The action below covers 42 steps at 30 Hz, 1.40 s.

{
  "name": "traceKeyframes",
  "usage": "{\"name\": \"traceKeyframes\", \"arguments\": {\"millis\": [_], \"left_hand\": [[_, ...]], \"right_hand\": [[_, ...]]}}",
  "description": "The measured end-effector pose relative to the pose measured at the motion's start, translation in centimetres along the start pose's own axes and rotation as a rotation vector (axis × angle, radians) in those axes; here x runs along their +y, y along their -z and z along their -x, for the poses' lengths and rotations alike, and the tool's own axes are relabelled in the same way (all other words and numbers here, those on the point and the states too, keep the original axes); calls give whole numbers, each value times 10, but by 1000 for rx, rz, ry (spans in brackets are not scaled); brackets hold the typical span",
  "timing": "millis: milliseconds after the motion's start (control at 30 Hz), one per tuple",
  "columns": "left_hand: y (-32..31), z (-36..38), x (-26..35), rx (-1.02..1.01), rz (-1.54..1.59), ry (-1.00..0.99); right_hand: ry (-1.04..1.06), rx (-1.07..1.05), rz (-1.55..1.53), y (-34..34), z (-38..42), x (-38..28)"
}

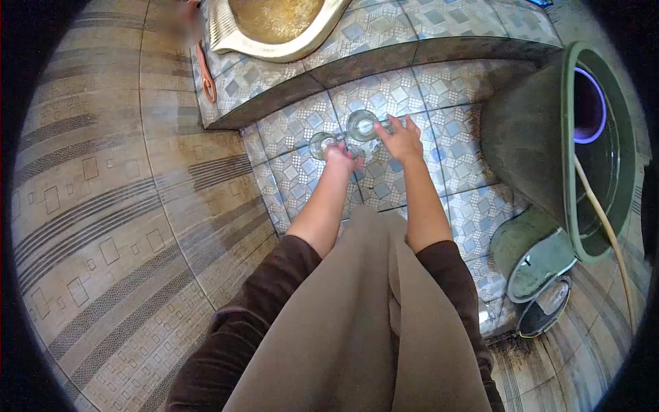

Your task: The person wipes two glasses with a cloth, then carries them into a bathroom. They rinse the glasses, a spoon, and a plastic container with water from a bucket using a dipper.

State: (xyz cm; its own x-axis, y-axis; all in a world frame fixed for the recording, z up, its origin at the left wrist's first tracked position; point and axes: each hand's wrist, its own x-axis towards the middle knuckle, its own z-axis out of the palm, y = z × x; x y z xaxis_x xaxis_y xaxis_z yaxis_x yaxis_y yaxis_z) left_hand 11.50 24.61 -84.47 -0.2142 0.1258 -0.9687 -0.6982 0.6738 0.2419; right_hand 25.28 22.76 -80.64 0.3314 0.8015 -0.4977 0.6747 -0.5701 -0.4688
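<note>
Two clear glass mugs are low over the patterned floor tiles, in the middle of the head view. My left hand [340, 156] is closed at the side of the left glass mug [318, 145], its fingers curled by the handle. My right hand [402, 141] reaches the right glass mug [361, 125] from its handle side, thumb by the rim and fingers bent around the handle. The round mouth of this mug faces up toward me. More clear glass shows between the two hands, partly hidden by the left fingers.
A large green tub [528, 137] leans at the right, with a purple container [589, 106] and a hose [597, 209] at its mouth. Below it lies a green bucket [522, 240]. A cream basin [278, 51] stands on the tiled step [371, 51], near an orange-handled tool [205, 74].
</note>
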Motion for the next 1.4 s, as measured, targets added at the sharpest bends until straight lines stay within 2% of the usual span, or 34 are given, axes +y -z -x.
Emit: {"name": "traceKeyframes", "arguments": {"millis": [100, 167, 233, 300, 333, 367, 400, 433, 467, 500, 567, 600, 633, 767, 800, 900, 933, 967, 1000, 1033, 1100, 1133, 1233, 1300, 1367, 1400], "left_hand": [[3, -11, 9, 76, 174, 73], [3, 17, 9, 19, 108, 27], [2, 12, 8, 7, 69, 27], [-3, 3, 10, 59, -2, 57], [4, -9, 10, -13, 49, 55], [15, -19, 10, -2, 50, 55], [32, -26, 9, 18, -2, -18], [41, -2, 9, 35, -57, -86], [55, 27, 3, 155, -159, -205], [77, 62, -2, 107, -277, -309], [125, 139, 3, -51, -495, -521], [150, 179, 11, -156, -598, -632], [173, 211, 16, -237, -573, -796], [186, 421, 68, -326, -561, -782], [187, 469, 86, -351, -705, -850], [201, 580, 123, -448, -816, -1159], [203, 614, 135, -450, -775, -1207], [212, 645, 138, -457, -777, -1242], [228, 674, 136, -451, -777, -1260], [243, 698, 138, -425, -735, -1276], [268, 740, 141, -434, -839, -1348], [280, 755, 138, -369, -854, -1317], [328, 791, 120, -327, -802, -1328], [364, 805, 91, -221, -809, -1330], [395, 820, 68, -75, -947, -1143], [413, 813, 57, -51, -842, -1122]], "right_hand": [[-25, 29, -154, -18, 2, 5], [-47, 57, -188, -25, 4, 0], [-167, 52, -147, -23, 10, -7], [-189, 36, -125, -21, 11, -11], [-210, 18, -106, -25, 11, -10], [-213, 7, -106, -27, 14, -8], [-322, 10, -253, -34, 19, 0], [-436, 19, -395, -34, 30, 7], [-416, 69, -428, -28, 49, 18], [-426, 61, -411, -12, 76, 22], [-190, 256, -392, 36, 143, 21], [-180, 232, -478, 69, 177, 16], [-166, 210, -568, 105, 211, 7], [-148, 71, -919, 245, 325, -54], [-106, 66, -907, 280, 348, -71], [164, -22, -942, 383, 406, -128], [223, -33, -922, 416, 421, -147], [270, -57, -893, 446, 440, -159], [428, -32, -849, 471, 456, -174], [402, -41, -872, 490, 472, -189], [421, -126, -862, 521, 496, -216], [438, -170, -835, 530, 502, -223], [628, -305, -700, 533, 525, -243], [754, -397, -624, 522, 538, -239], [781, -568, -651, 504, 551, -243], [763, -614, -667, 493, 564, -251]]}}
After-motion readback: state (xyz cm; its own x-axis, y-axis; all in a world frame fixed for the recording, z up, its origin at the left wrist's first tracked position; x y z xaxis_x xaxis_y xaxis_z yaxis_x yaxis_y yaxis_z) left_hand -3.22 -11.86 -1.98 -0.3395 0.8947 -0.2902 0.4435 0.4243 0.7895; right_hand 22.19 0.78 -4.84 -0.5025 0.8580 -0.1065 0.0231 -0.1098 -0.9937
